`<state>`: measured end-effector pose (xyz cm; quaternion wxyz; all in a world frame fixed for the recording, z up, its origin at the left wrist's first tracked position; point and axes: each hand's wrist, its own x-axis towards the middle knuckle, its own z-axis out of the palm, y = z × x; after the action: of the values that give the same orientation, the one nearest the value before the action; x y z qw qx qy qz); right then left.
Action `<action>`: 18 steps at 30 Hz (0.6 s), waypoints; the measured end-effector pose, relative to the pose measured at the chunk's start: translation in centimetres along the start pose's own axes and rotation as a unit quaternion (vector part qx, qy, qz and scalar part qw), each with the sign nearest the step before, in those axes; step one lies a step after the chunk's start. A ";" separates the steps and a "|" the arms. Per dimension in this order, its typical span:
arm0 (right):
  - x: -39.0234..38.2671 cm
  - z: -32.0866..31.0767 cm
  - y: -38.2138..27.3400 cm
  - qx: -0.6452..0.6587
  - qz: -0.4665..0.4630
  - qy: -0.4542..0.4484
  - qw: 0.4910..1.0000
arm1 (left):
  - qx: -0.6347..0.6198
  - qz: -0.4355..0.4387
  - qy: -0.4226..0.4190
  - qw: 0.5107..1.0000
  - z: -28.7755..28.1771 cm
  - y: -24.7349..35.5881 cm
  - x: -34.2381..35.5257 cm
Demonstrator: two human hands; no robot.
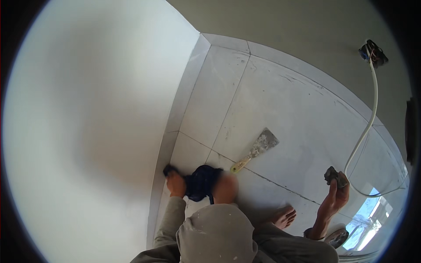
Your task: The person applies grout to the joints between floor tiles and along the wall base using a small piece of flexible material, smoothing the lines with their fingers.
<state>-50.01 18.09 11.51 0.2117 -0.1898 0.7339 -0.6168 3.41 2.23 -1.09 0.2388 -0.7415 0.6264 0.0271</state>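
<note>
We find the left hand [176, 185] low beside the tiled skirting [175, 111] of the white wall [101, 109], its fingers closed around one end of a dark blue cloth [201, 182]. The cloth lies bunched to the right of that hand, over the pale floor tiles [302, 131]. We note the right hand [340, 198] raised well apart, pinching a rough grey lump [335, 176] in its fingers; we cannot tell its material. Between the hands and farther forward, a putty knife [256, 150] rests on the tiles, its blade crusted. We record a white cable [376, 98] hanging from an open wiring box [373, 53].
</note>
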 end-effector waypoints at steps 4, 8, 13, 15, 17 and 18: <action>-0.8 -0.9 -1.3 -0.020 -0.006 -0.007 1.000 | -0.013 -0.008 -0.186 0.982 6.9 -15.1 -8.3; -0.7 -1.7 -1.3 -0.044 0.003 -0.003 0.999 | -0.298 -0.188 -0.037 0.935 0.3 -8.6 -10.8; -0.2 -1.2 -0.7 -0.010 0.015 -0.007 1.000 | -0.324 0.155 0.151 0.921 -11.4 5.0 -4.7; -0.3 0.7 -1.2 0.025 0.033 -0.028 0.999 | -0.312 0.281 0.214 0.882 -13.5 10.1 -0.4; -0.4 3.6 -1.5 0.057 0.087 -0.070 0.992 | -0.303 0.325 0.183 0.877 -12.4 12.5 2.9; -0.1 4.5 -1.7 0.048 0.083 -0.070 0.993 | -0.312 0.324 0.180 0.875 -11.8 13.2 2.8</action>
<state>-47.46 14.13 12.53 0.3216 -0.1605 0.7001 -0.6170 -11.50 -6.21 4.14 -0.1437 -0.5247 0.8230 0.1635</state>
